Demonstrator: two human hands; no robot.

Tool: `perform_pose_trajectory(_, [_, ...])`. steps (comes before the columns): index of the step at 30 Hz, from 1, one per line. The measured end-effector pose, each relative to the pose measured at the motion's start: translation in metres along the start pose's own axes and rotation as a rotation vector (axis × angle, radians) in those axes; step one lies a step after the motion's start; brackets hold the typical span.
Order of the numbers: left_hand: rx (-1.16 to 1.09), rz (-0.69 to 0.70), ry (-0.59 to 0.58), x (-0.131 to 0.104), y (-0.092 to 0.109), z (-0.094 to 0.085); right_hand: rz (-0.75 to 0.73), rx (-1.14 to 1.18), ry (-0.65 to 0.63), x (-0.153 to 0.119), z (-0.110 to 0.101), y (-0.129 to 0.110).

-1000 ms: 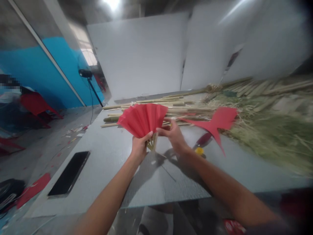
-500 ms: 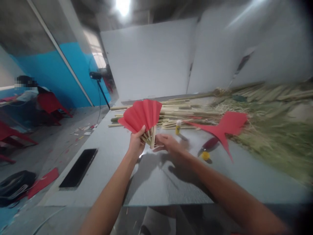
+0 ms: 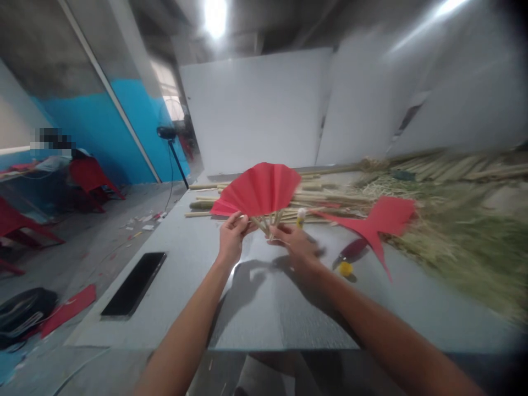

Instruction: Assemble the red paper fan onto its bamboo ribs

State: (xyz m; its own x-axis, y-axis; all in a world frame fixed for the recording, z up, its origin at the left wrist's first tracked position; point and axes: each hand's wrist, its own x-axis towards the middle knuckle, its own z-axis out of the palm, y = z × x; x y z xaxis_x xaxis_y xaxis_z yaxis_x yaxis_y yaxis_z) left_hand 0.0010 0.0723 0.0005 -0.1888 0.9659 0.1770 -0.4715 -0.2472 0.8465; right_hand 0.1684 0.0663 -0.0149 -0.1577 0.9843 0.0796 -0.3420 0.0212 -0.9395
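Observation:
A red paper hand fan (image 3: pixel 262 190) with thin pale sticks is spread wide above the table. My left hand (image 3: pixel 233 236) pinches its left side near the lower edge of the paper. Around the base, where the sticks meet, the fingers of my right hand (image 3: pixel 295 242) are closed. Just behind my right hand stands a small glue stick (image 3: pixel 301 216) with a yellow label. A yellow cap (image 3: pixel 345 268) lies to the right, beside a dark red-handled tool (image 3: pixel 352 251) partly covered by a cut piece of red paper (image 3: pixel 377 220).
Bamboo strips (image 3: pixel 325 198) lie along the back of the white table (image 3: pixel 185 297). Shavings (image 3: pixel 466 242) heap up at the right. A black phone (image 3: pixel 134 284) rests at the left. Beyond, a person sits near red chairs (image 3: pixel 93 176), and a black bag (image 3: pixel 27 313) is on the floor.
The fan has opened wider and shifted right. My left hand has moved from the sticks to the fan's left edge; my right hand still holds near the base.

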Motion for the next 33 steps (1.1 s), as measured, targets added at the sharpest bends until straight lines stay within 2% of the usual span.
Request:
perform_pose_trajectory(5, [0.099,0.026,0.003,-0.003,0.000,0.001,-0.020,-0.002,0.027,0.001,0.000,0.001])
perform_pose_trajectory(14, [0.051,-0.025,0.086,-0.001,-0.004,-0.002,-0.045,0.066,0.120,-0.002,0.005,0.003])
perform_pose_trajectory(21, [0.073,-0.033,0.072,-0.003,-0.003,0.001,-0.002,-0.015,0.057,-0.001,0.002,0.000])
perform_pose_trajectory(24, [0.077,-0.004,0.140,0.001,-0.004,-0.003,0.027,-0.065,0.061,-0.003,0.002,-0.003])
perform_pose_trajectory(27, [0.182,0.155,0.343,0.009,0.007,-0.016,0.078,-0.179,0.059,-0.007,0.002,-0.009])
perform_pose_trajectory(30, [0.538,0.529,0.612,0.017,0.036,-0.032,0.093,-0.347,0.002,-0.010,-0.003,-0.016])
perform_pose_trajectory(31, [0.666,0.643,0.629,0.020,0.048,-0.036,0.086,-0.399,-0.040,-0.010,-0.005,-0.018])
perform_pose_trajectory(32, [0.787,0.698,0.581,0.023,0.059,-0.039,0.083,-0.452,-0.102,-0.010,-0.007,-0.020])
perform_pose_trajectory(33, [0.898,0.683,0.476,0.027,0.070,-0.040,0.092,-0.499,-0.155,-0.010,-0.009,-0.022])
